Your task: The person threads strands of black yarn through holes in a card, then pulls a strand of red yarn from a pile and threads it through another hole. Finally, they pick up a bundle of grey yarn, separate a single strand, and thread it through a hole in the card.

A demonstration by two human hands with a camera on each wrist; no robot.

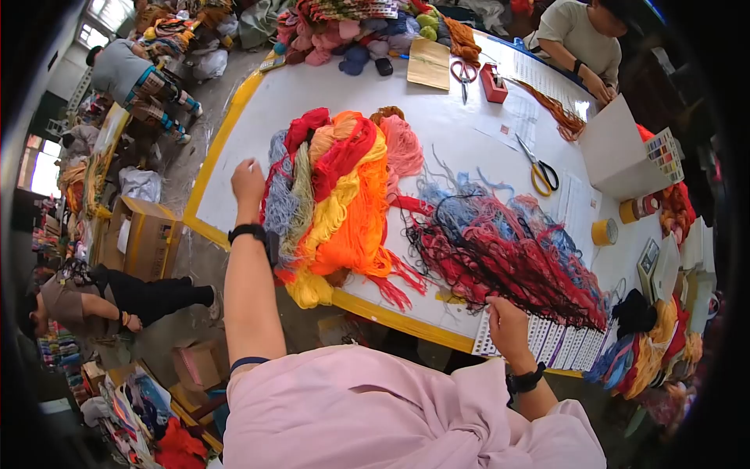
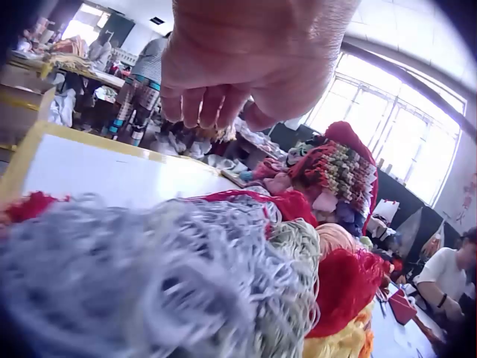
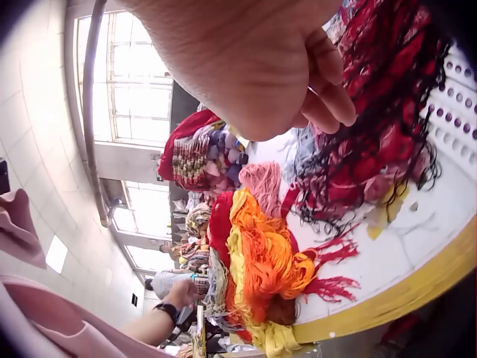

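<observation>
Grey yarn (image 1: 280, 199) lies at the left edge of the bright skeins (image 1: 344, 203) on the table (image 1: 234, 148). The left hand (image 1: 248, 184) hovers over it, fingers loosely curled, gripping nothing. The right hand (image 1: 508, 324) sits curled at the red tangle (image 1: 508, 254) beside the punched cards (image 1: 547, 340); whether it pinches a thread I cannot tell. Sorting looks underway; next, one strand must be pinched free.
</observation>
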